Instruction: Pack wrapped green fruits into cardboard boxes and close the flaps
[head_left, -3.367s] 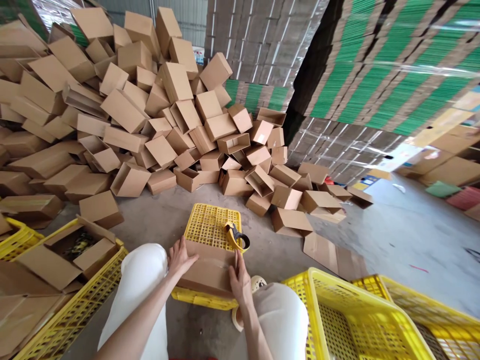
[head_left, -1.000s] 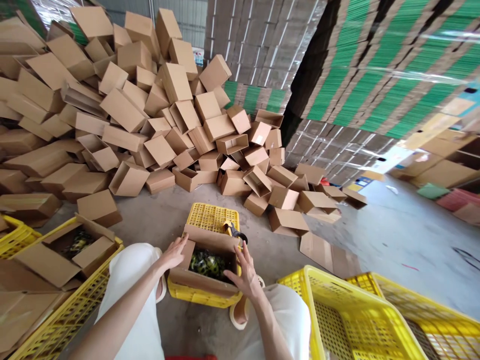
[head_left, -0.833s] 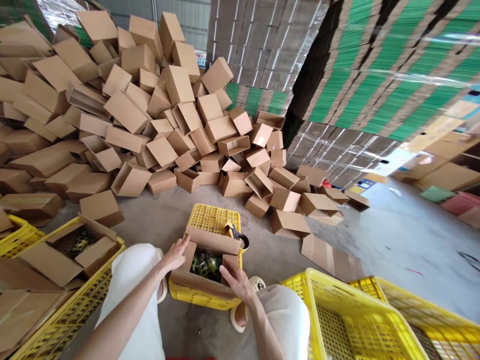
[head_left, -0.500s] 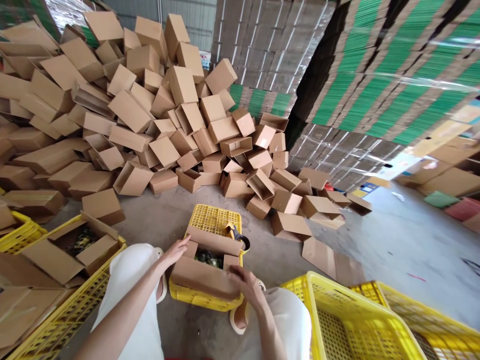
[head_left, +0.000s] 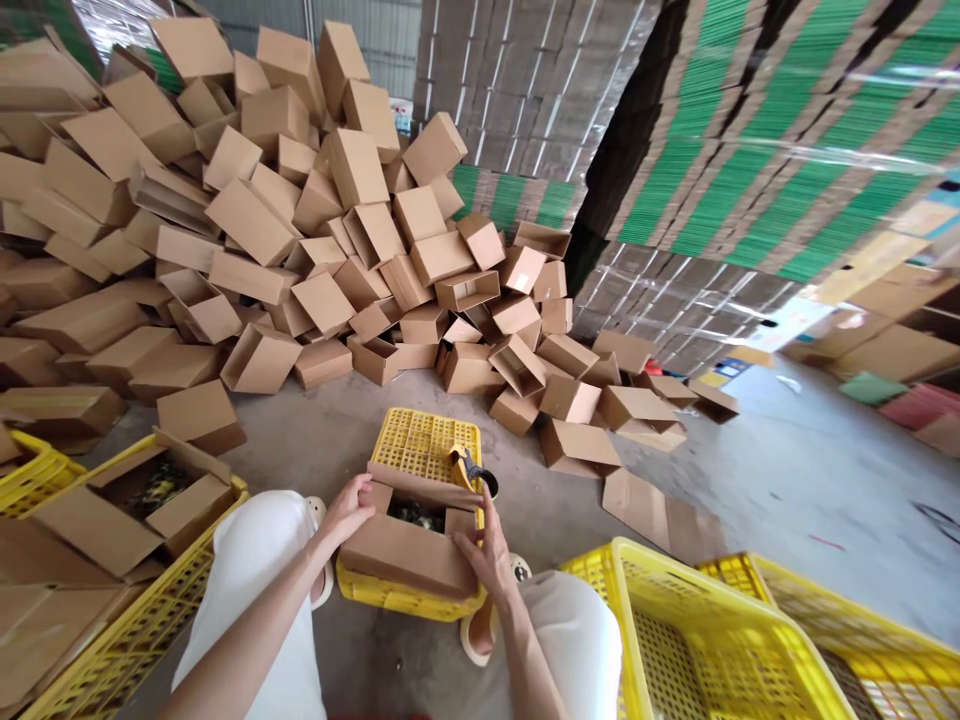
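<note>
An open cardboard box [head_left: 409, 555] with dark, partly green contents [head_left: 417, 515] rests on an upturned yellow crate [head_left: 427, 440] between my knees. I cannot make out the contents' kind. My left hand [head_left: 349, 510] has its fingers bent round the left end of the far flap [head_left: 424, 484], thumb at the box's left side. At the box's right side, my right hand [head_left: 487, 550] is spread: fingertips touch the far flap's right end, while the thumb lies by the right end flap. Behind the box, a yellow tape dispenser [head_left: 469, 468] lies on the crate.
A big heap of empty cardboard boxes [head_left: 322, 230] fills the far left. Yellow crates [head_left: 720, 640] stand to my right. On my left, another crate [head_left: 127, 610] carries open boxes [head_left: 161, 500]. Strapped cardboard stacks [head_left: 720, 150] tower at the back right.
My right hand has moved up and forward from the near flap to the far flap's right end. The far flap has tilted more upright. My left hand has shifted slightly back and left.
</note>
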